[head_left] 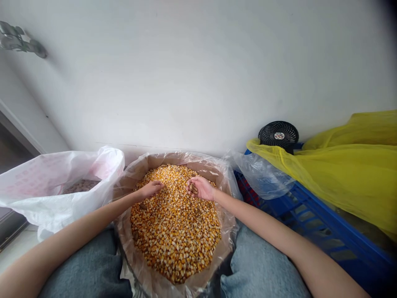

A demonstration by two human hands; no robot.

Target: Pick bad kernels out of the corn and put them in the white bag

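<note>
In the head view, the right hand (201, 188) is curling loosely around several small, brown, rough-looking lumps (192, 188), its fingers bent into a shallow cup. The left hand (151, 188) is hovering at or just above the kernels with its fingers drawn close together, narrow rather than wide (whether anything is sitting between them, I cannot tell).

Handling this well is probably calling for a snug right cup, since the fingers are leaving gaps where a lump could be slipping out. The left fingertips would best be working lightly at the surface, pinching single pieces rather than raking, so the loose heap is not sliding. Both wrists are clearing the rim, which is sensible.

The heap of yellow, orange and cream corn kernels (178, 231) is lying between the knees, filling a wide container lined with clear, crinkled plastic (228, 182). The kernels are looking hard and glossy, many showing pale tips. One darker brown piece (143, 206) is resting on them, just beside the left wrist.
</note>
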